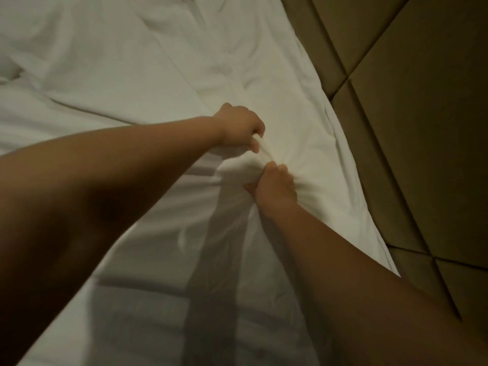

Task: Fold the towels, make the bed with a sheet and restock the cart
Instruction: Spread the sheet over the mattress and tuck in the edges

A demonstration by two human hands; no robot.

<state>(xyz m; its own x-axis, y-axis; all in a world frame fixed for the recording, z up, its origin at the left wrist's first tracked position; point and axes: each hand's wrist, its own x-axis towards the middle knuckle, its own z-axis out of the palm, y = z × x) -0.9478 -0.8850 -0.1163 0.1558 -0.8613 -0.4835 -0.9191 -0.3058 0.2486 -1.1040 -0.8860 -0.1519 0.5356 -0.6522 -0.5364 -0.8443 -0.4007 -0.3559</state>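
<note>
Both hands are fists clamped on the white sheet (132,70) near the bed's right edge: the left hand (241,125) bunches cloth from above, the right hand (274,187) just beside it, a puffed ridge of fabric between them. Creases fan out from each grip. Padded tan wall panels (412,128) run close along that edge. Bare forearms cross the lower bed.

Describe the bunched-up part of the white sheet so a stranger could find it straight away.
Start at the brown padded wall panels on the right, then move left onto the white cotton sheet covering the bed. Near the sheet's right edge, the left hand and right hand both grip one gathered bunch of fabric. Creases fan out from it, unlike the flatter sheet around.
</note>
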